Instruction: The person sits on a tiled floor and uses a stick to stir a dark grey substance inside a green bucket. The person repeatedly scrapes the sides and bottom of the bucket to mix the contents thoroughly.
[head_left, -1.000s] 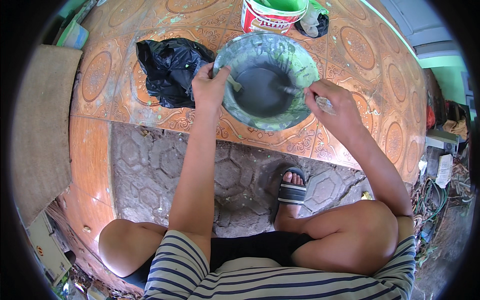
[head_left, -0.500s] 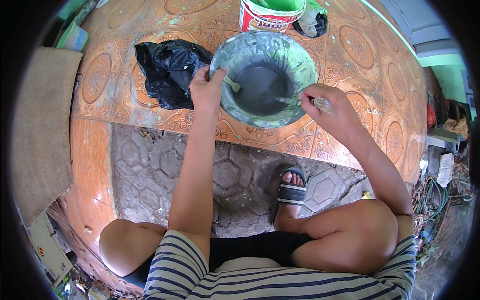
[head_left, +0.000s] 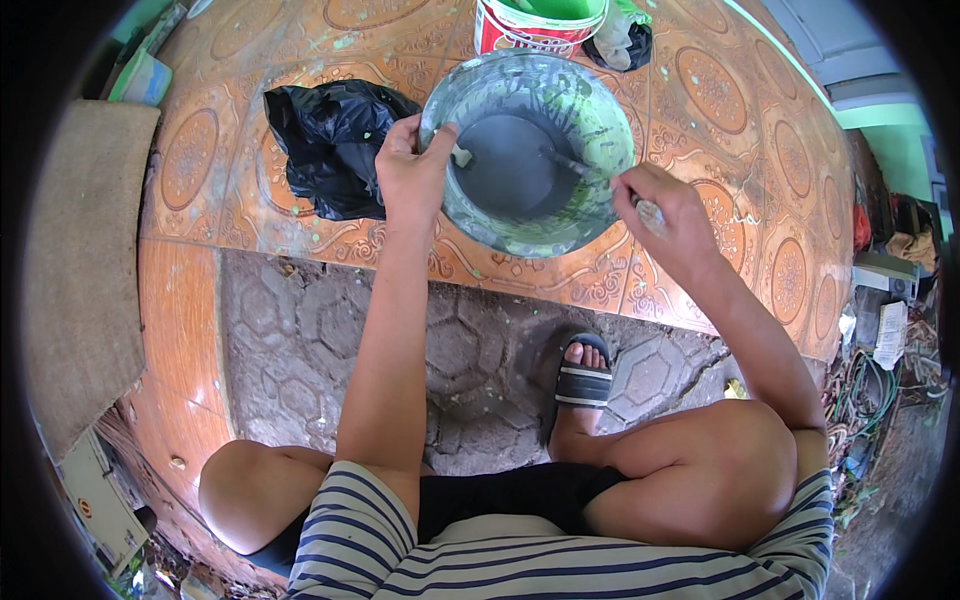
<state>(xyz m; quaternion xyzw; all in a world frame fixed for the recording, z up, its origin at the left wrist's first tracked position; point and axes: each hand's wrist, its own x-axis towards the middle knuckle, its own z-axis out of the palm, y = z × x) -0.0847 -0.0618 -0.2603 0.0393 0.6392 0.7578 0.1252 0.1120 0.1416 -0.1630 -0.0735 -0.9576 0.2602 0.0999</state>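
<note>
Bright, even daylight; soft shadows under the limbs; sharp centre, strong fisheye bending and black vignette at edges.

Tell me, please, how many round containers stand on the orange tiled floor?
2. The grey-green basin is in front of the person, its rim held by the left hand. The red-and-white bucket stands just behind it, cut off by the picture's top edge. Others may be hidden.

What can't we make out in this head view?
- Stick in the right hand: its handle is hidden by the fingers and its tip is sunk in the grey mix.
- Red bucket: cut off by the top edge.
- Bowl rim under the left hand: covered.
- Black bag: contents unseen.
</note>
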